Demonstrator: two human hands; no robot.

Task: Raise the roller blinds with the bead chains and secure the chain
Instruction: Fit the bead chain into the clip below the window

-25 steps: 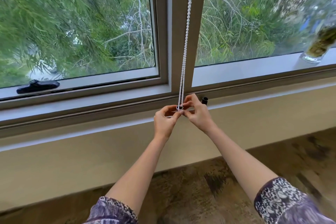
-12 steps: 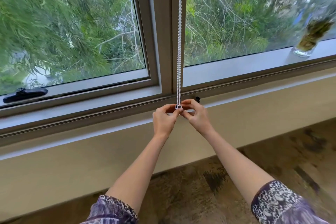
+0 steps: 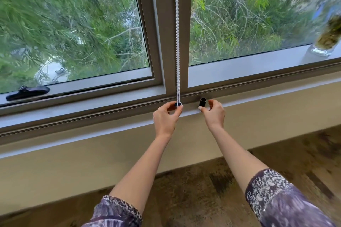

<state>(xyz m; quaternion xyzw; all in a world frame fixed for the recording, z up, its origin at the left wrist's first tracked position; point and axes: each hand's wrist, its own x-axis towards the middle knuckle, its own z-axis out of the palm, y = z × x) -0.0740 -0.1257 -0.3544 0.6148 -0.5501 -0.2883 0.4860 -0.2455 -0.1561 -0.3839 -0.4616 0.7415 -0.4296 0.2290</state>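
A white bead chain [image 3: 177,42] hangs straight down in front of the grey centre post of the window. Its bottom loop ends at a small dark ring [image 3: 178,104] at sill level. My left hand [image 3: 166,118] pinches that ring and the chain's lower end between thumb and fingers. My right hand [image 3: 214,114] is apart from the chain, to the right, fingers spread beside a small black cylinder [image 3: 202,101] standing on the sill; its fingertip is at the cylinder's base. No blind fabric shows in the window.
The grey window sill [image 3: 92,116] runs across the view. A black window latch [image 3: 27,93] lies at the far left. A glass jar with plant matter [image 3: 326,42] stands on the ledge at the far right. Below is a beige wall and a brown patterned floor.
My right hand has let go of the chain's end and moved right to the black cylinder. My left hand stays on the chain's lower loop.
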